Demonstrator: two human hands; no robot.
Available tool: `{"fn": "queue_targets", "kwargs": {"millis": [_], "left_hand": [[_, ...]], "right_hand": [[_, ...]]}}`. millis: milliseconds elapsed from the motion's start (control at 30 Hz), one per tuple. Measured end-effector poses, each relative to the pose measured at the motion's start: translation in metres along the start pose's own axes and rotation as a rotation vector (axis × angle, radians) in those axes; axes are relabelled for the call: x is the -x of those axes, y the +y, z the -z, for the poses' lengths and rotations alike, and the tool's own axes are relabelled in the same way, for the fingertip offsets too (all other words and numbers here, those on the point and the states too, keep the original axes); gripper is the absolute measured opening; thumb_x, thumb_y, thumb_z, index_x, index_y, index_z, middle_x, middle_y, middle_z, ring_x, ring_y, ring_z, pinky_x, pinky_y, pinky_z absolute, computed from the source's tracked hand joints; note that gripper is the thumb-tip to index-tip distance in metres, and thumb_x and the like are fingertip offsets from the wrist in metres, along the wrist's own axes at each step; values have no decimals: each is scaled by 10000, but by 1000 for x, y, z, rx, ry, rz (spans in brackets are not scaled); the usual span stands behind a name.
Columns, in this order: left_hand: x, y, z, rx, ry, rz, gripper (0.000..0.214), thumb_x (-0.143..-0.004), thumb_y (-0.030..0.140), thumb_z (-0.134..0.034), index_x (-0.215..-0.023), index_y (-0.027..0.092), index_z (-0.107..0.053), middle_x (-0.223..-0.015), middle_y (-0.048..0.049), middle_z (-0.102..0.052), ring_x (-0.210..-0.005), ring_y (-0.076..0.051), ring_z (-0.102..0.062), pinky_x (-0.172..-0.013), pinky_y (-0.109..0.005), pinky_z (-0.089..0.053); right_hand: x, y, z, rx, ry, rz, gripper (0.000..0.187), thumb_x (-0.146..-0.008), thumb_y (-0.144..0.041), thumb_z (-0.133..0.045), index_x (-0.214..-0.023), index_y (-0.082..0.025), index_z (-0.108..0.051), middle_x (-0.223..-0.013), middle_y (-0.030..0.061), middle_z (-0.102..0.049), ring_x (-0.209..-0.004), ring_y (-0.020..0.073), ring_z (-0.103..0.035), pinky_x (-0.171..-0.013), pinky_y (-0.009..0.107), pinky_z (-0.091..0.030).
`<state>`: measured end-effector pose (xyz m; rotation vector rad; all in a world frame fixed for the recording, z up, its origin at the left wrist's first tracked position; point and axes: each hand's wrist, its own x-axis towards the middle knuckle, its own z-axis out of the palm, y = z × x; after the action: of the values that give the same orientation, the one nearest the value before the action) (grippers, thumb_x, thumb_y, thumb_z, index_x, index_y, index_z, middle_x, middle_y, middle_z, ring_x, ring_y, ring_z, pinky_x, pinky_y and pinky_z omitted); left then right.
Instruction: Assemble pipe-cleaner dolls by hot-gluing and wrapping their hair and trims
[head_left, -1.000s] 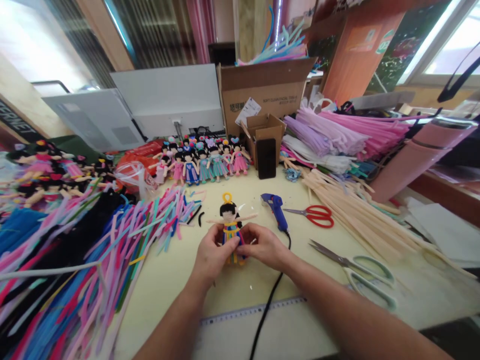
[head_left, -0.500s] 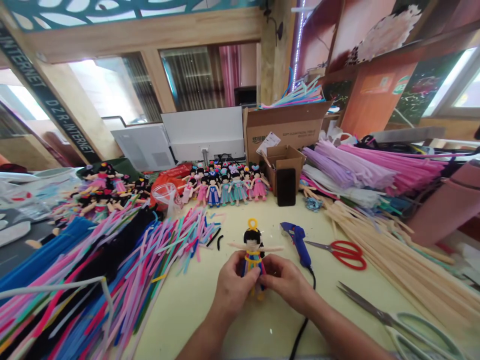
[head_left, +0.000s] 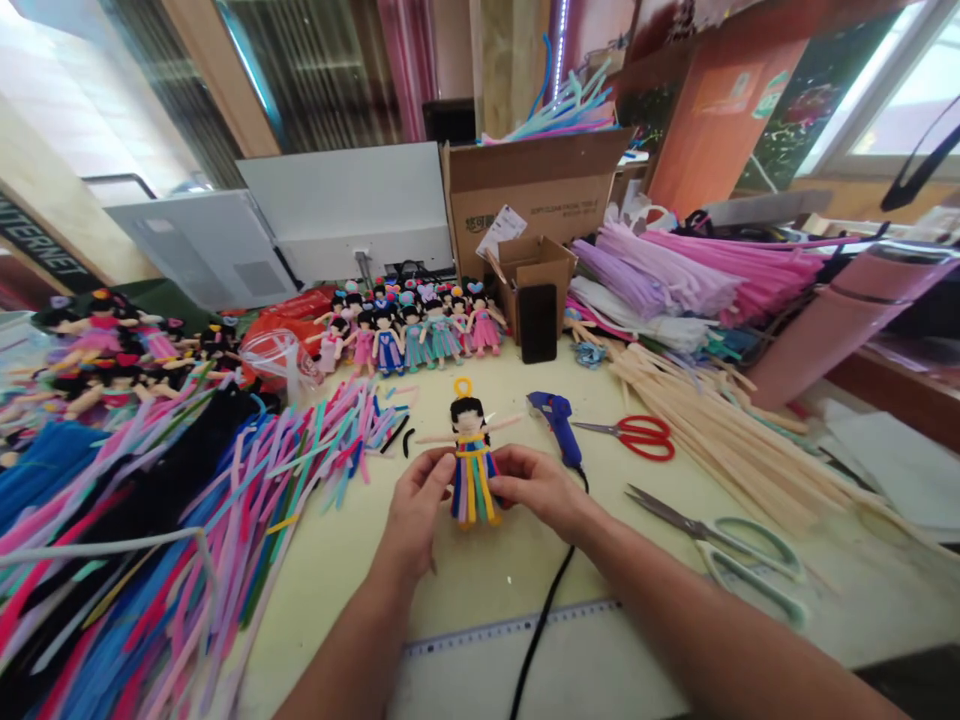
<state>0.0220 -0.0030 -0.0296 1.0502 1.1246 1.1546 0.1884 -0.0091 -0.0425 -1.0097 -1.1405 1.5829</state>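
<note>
Between my two hands is a pipe-cleaner doll (head_left: pixel 472 475) with black hair, a yellow loop on top and a skirt of blue, yellow and green strips. My left hand (head_left: pixel 421 500) pinches the skirt's left edge between thumb and fingers. On the opposite edge, the thumb and fingers of my right hand (head_left: pixel 536 485) grip the skirt. The doll's thin pale arms stretch out sideways. Just beyond my right hand lies a blue glue gun (head_left: pixel 555 420), its black cord (head_left: pixel 551 600) running toward me under my right wrist.
Red-handled scissors (head_left: pixel 637 437) and green-handled scissors (head_left: pixel 720 545) lie at right, near beige pipe cleaners (head_left: pixel 697 430). Coloured pipe cleaners (head_left: pixel 247 500) cover the left side. Finished dolls (head_left: pixel 420 335) stand behind, beside a phone (head_left: pixel 538 323) and cardboard boxes (head_left: pixel 536 190). A ruler strip (head_left: pixel 517 628) crosses the front.
My view has tilted down and shifted right. My hands have moved apart to the skirt's two edges, so the doll's striped front shows fully; before, my fingers covered it.
</note>
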Motion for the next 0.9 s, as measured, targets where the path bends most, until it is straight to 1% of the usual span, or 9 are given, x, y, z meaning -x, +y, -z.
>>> {"fn": "queue_targets", "kwargs": {"millis": [100,233,400,600,767,900], "left_hand": [[-2,1,1,41,30,33,366,-674,450,-723,-902,172,-652,-825,-23,-698,-709,-159,-622,-630,-264,-464],[0,5,-3,98,-28,96,455,-660,452,-736,-1008,172,-647,-896,-41,-718,-755,-179,-648,-645,-271,-476],[3,8,-6,117,-78,162,531,-601,392,-794,-1044,139,-644,-921,-74,-734,-805,-224,-671,-689,-307,-497],[3,8,-5,141,-43,153,498,-574,325,-808,-1011,143,-653,-921,-72,-733,-851,-241,-679,-712,-318,-507],[3,8,-5,148,-58,148,490,-573,327,-808,-1001,142,-658,-962,-84,-730,-852,-233,-676,-707,-309,-502],[4,9,-6,125,-80,159,504,-596,350,-788,-1034,134,-662,-974,-94,-729,-834,-229,-669,-717,-316,-498]], "right_hand": [[1,-1,1,-14,6,-11,336,-629,-340,-773,-880,-163,-638,-813,11,-672,-677,106,-584,-581,223,-447],[1,-2,0,-11,-8,-36,347,-624,-344,-779,-882,-164,-633,-801,3,-664,-680,104,-582,-594,225,-451],[2,-3,-3,-5,-20,-52,390,-594,-378,-802,-866,-160,-625,-746,-17,-631,-643,98,-567,-581,230,-446],[2,-2,-2,43,-32,-60,392,-649,-391,-770,-924,-155,-620,-787,1,-643,-664,104,-584,-580,226,-451],[0,5,0,14,-57,-38,456,-575,-320,-823,-944,-158,-610,-783,-10,-649,-673,110,-596,-625,246,-480],[0,5,0,-13,-63,-31,452,-580,-335,-826,-932,-159,-606,-808,-2,-658,-703,124,-608,-645,263,-494]]}}
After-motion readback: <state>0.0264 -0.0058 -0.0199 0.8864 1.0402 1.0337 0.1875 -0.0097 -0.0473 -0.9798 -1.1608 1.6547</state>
